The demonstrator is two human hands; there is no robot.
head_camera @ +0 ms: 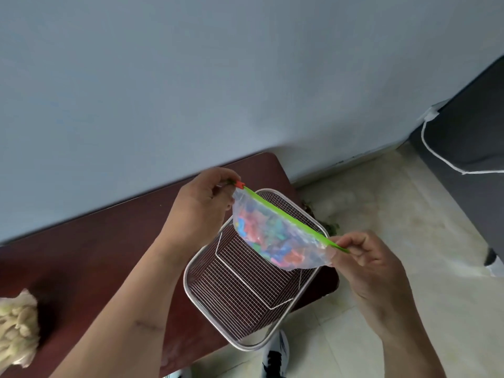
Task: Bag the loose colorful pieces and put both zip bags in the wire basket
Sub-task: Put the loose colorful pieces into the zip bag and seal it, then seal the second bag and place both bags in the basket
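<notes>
Zip bag (281, 236) of colorful pieces hangs over wire basket (245, 282), left hand (201, 208) & right hand (362, 257) pinching green strip ends; prob light, floppy, slick, so grip the stiff strip.

Zip bag (278, 236) is covering the far right part of the wire basket (240, 293). Colorful pieces (261, 227) inside are blurring together, shapes not readable. Pale fuzzy object (16, 328) is running off the left edge, identity unclear. Desk (109, 255) is getting cut off at left and bottom.
</notes>
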